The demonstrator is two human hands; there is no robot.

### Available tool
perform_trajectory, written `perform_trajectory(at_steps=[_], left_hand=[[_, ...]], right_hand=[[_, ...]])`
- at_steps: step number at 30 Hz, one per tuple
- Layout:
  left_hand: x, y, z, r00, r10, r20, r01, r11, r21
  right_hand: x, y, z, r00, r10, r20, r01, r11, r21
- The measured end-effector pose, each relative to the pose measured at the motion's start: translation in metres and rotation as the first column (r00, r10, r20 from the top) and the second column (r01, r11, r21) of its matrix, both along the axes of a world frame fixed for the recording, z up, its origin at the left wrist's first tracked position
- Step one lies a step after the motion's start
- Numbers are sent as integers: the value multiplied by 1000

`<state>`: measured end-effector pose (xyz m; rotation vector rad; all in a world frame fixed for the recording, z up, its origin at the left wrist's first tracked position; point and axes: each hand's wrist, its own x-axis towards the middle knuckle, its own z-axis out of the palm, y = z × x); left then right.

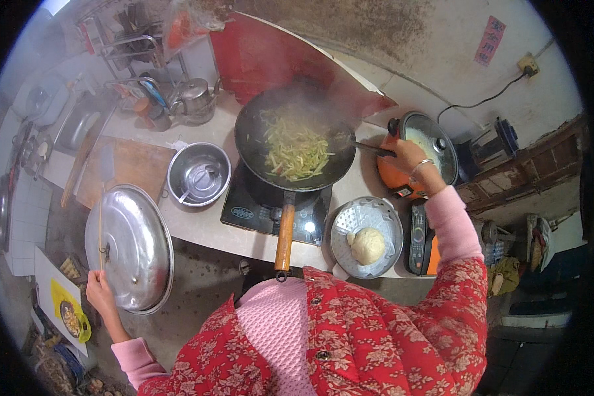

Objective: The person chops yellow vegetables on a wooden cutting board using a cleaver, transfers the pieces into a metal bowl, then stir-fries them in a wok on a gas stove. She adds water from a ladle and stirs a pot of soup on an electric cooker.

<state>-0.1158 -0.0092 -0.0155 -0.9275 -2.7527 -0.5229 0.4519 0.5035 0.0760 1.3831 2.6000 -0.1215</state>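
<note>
My right hand [407, 157], with a bracelet at the wrist, grips the dark handle of a cooking utensil [369, 147] reaching over the wok's right rim; its far end is hard to make out. Shredded green vegetables [297, 151] steam in the black wok [250, 143], whose wooden handle [285, 232] points towards me. The wok sits on an induction cooker [242, 213]. At lower left, my left hand [100, 292] pinches a thin stick [100, 227]. The stick crosses in front of a large, tilted metal lid [133, 237], near its small wire loop; whether it supports the lid I cannot tell.
Left of the wok are a steel bowl [198, 148] with a spoon, a wooden cutting board [141, 153] and a kettle [195, 101]. Dough [368, 246] lies in a perforated steamer tray [344, 260] at right. An orange lidded cooker [391, 171] stands behind it.
</note>
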Motion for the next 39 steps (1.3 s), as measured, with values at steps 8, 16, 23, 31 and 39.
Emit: perform_trajectory(at_steps=[8,16,23,31,39], left_hand=[[5,11,1,999,-22,29,21,999,46],[3,22,-1,1000,-30,-8,31,999,33],[-1,13,-5,999,27,22,-27,1000,-4],[-4,2,-6,998,54,24,-54,998,-16],[-9,-8,-10,996,93,-19,-93,996,-3]], right_hand=[[-22,-23,-39,938,-38,-345,30,999,-28],[-1,-30,7,972,70,-224,-49,994,102],[7,54,-11,997,-9,-71,15,996,86],[-69,108,-53,969,182,-170,-188,982,-24],[-71,36,15,898,430,94,-440,877,193]])
